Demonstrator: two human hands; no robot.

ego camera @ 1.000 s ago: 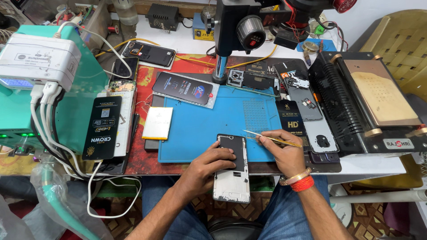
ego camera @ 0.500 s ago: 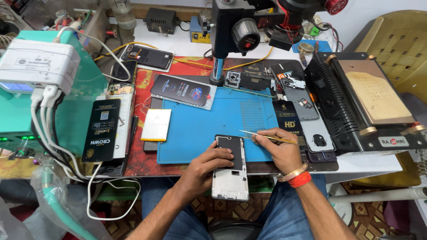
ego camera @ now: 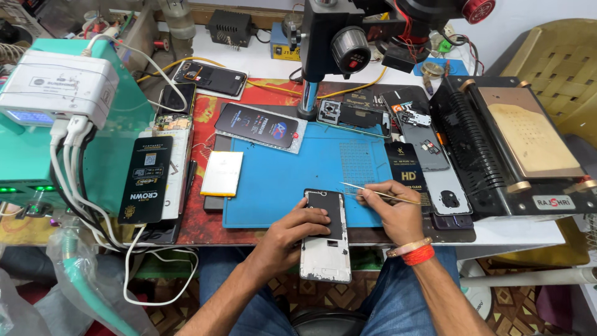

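**Two hands on an open phone**

The left hand point(ego camera: 297, 229) lies flat on an open phone frame point(ego camera: 326, 235), fingers spread a little and pressing down on it; the phone frame sits at the near edge of the blue mat point(ego camera: 292, 180), with its lower end sticking out past the table point(ego camera: 528, 233) over the person's lap; the right hand point(ego camera: 393, 214) is curled up just beside the phone frame and pinches thin tweezers point(ego camera: 373, 193) between thumb and fingers; the tweezers point left, with the tip over the mat near the top of the phone frame; I cannot tell if the tip touches anything; a small white battery point(ego camera: 222, 173) lies at the left edge of the mat; a dark phone screen point(ego camera: 262, 126) rests at the far edge; a black machine with a tan plate point(ego camera: 522, 140) stands well off to the right.
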